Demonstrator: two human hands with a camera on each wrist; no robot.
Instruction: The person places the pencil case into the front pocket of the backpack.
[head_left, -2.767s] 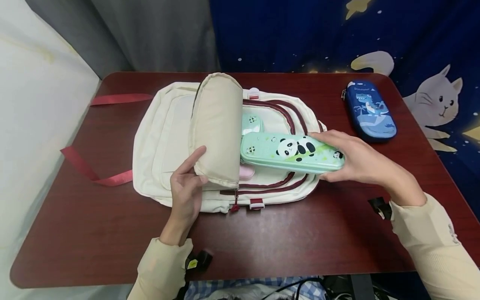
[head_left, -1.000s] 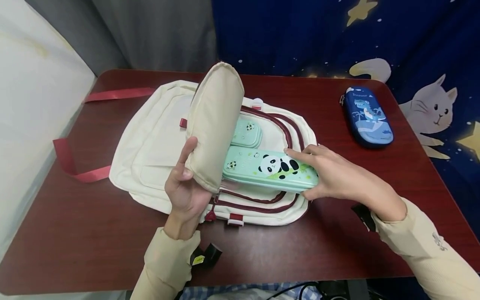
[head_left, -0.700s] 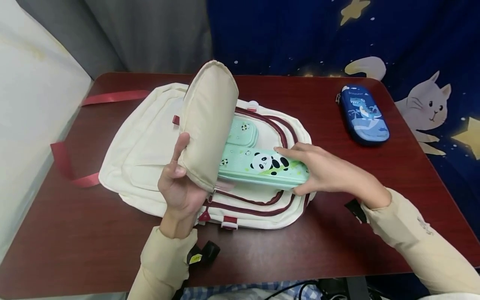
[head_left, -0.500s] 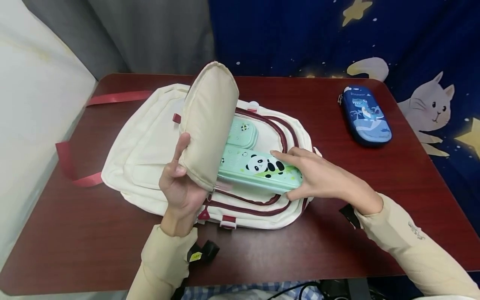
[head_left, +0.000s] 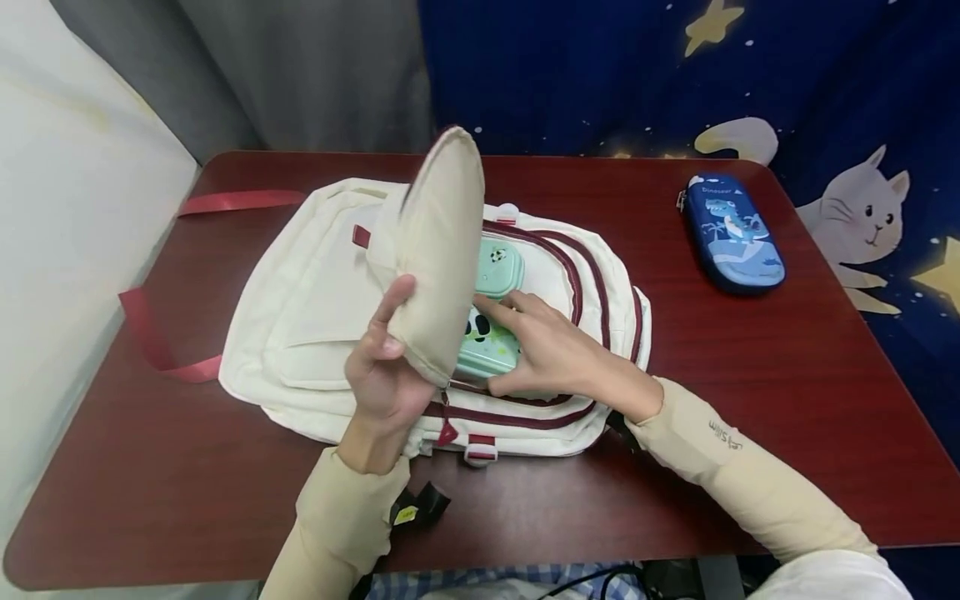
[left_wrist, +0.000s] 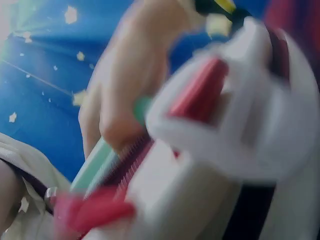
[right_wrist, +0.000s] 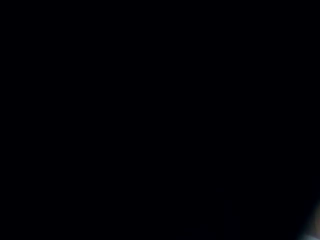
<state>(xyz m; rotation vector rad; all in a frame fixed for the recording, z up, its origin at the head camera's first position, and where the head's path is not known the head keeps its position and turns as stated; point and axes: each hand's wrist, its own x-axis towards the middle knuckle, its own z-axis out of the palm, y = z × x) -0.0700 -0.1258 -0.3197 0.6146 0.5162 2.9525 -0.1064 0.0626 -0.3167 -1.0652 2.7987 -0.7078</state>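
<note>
In the head view, the left hand (head_left: 384, 375) is gripping the flap (head_left: 442, 250) of the white bag (head_left: 300, 308) and holding it raised; one finger is reaching along its left side near the thumb, while the other fingers are hiding behind it. The right hand (head_left: 555, 350) is gripping the green case (head_left: 487, 354) between thumb and fingers. That case is lying at the right fingertips in the bag's opening, its far end disappearing under the flap, and a bit of panda print is showing between the fingers. Just beyond the right fingertips a small green box (head_left: 498, 267) is sitting in the same opening. Directly below the right thumb, a white buckle (head_left: 481, 451) is hanging at the bag's near edge, and a red zip pull (head_left: 447, 432) is dangling just right of the left hand. Well to the right of the right hand and farther off, the blue case (head_left: 735, 233) is resting on the table (head_left: 675, 517). Left of the left hand, a red strap (head_left: 172, 358) is trailing from the bag. In the left wrist view, the right hand is clasping the green case's edge, with the buckle and zip pull blurring in front of it. The right wrist view is showing almost solid black, so nothing there is confirming the grip.
</note>
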